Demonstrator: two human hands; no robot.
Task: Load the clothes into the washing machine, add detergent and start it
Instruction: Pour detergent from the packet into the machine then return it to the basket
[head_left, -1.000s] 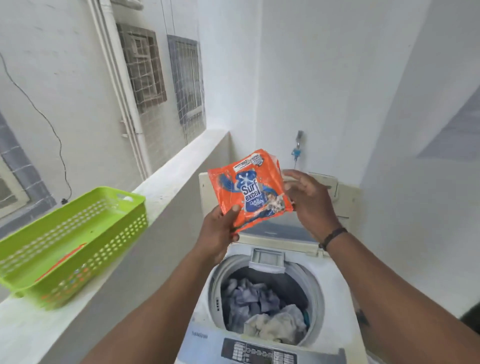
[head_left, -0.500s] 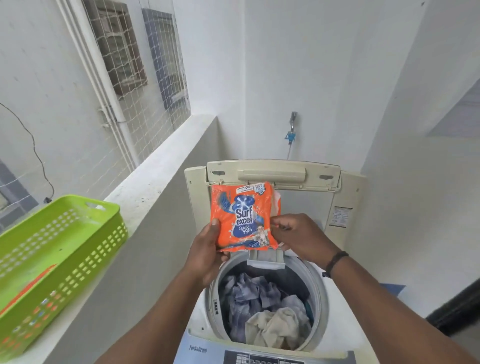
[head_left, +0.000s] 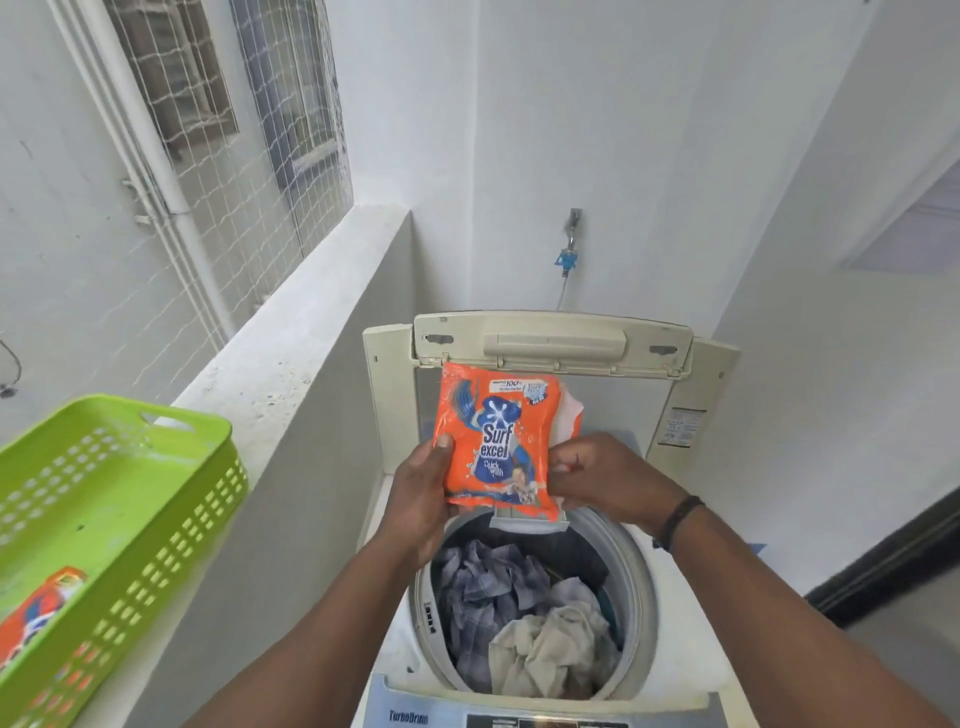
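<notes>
- The control panel (head_left: 540, 719) of the washing machine (head_left: 691, 670) lies nearest, at the bottom edge of the view, with the word "TurboDrum" printed on its left part.
- Just behind the panel the round drum opening (head_left: 641, 582) is uncovered, and clothes (head_left: 519, 618) lie inside: blue checked cloth towards the left and back, a beige crumpled piece at the front right.
- Both forearms reach in from the bottom of the view and meet above the back rim of the drum.
- The left hand (head_left: 418, 499) grips the lower left edge of an orange detergent packet (head_left: 498, 441), thumb on the front face and fingers behind.
- The right hand (head_left: 608, 480) pinches the packet's lower right edge, fingers closed on it; a dark band (head_left: 678, 519) circles that wrist.
- The packet is held upright over the back of the drum, its blue "Surf excel" print facing the camera; whether it is torn open I cannot tell.
- To the left, a lime green perforated basket (head_left: 156, 499) rests on the concrete ledge (head_left: 291, 364), well apart from the machine, with another orange packet (head_left: 39, 613) lying in its near end.
- Behind the packet the machine's lid (head_left: 553, 340) stands raised and folded.
- Farther back, a tap (head_left: 570, 244) with a blue fitting is fixed to the white wall above the lid.
- Netting (head_left: 223, 171) covers the opening above the ledge.
</notes>
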